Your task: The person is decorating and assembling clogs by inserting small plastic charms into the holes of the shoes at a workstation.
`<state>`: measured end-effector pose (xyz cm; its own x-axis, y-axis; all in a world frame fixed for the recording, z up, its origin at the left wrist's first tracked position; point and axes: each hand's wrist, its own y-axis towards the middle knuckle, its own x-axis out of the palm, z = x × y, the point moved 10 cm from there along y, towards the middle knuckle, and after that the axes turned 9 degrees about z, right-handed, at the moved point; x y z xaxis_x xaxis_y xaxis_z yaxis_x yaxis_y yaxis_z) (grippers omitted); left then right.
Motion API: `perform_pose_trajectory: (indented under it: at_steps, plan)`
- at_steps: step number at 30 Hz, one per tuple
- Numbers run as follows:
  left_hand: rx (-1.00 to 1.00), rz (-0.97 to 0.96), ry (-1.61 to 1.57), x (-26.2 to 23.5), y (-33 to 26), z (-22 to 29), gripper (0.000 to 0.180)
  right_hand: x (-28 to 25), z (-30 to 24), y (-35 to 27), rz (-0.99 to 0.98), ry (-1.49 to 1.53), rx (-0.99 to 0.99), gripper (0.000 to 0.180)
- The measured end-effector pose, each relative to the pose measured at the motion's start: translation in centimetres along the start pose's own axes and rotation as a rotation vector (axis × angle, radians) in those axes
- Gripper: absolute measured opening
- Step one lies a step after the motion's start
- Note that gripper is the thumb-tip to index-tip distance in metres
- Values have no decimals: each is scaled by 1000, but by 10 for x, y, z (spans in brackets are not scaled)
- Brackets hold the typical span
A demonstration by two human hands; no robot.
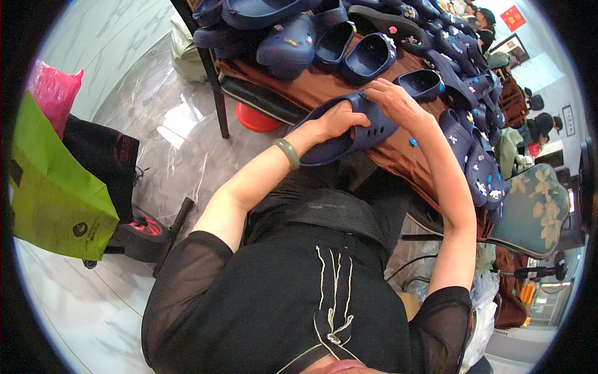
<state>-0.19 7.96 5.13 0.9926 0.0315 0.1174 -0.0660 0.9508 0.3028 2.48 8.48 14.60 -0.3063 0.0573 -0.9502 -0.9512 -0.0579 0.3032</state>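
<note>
Grey veined stone floor [163, 156]: bright, white glare at left.
Held dark-blue foam clog [364, 138]: softly shaded, holes distinct.
Black cloth top [274, 293]: dim, detail faint.
Pale far wall [543, 81]: bright, small surroundings soft.
Fisheye edges: black surround, blue fringe, straight lines bent.

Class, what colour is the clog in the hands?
The clog is dark blue, best seen in the head view.

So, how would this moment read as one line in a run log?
left hand: gripping navy clog | right hand: at its toe | nearby: other clogs, brown cloth | far left: green bag
</note>
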Motion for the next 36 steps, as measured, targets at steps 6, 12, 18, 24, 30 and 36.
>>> perform_pose_trajectory:
  at_steps: [6,12,18,24,30,36]
  plan:
    - [100,53,-24,1,2,9,35,-10,15,-16,140,151,131,19]
    - [-20,62,-197,7,-1,6,34,-16,78,-118,591,366,814,13]
    - [-101,163,-263,3,3,3,33,-1,115,-257,914,299,1174,14]
    - [-73,259,-204,-4,19,11,24,-5,90,-261,842,-101,992,13]
    - [-110,221,-151,-5,23,0,31,-12,50,-223,662,-208,740,14]
    - [-148,227,-173,0,18,3,24,-17,30,-214,685,-489,685,16]
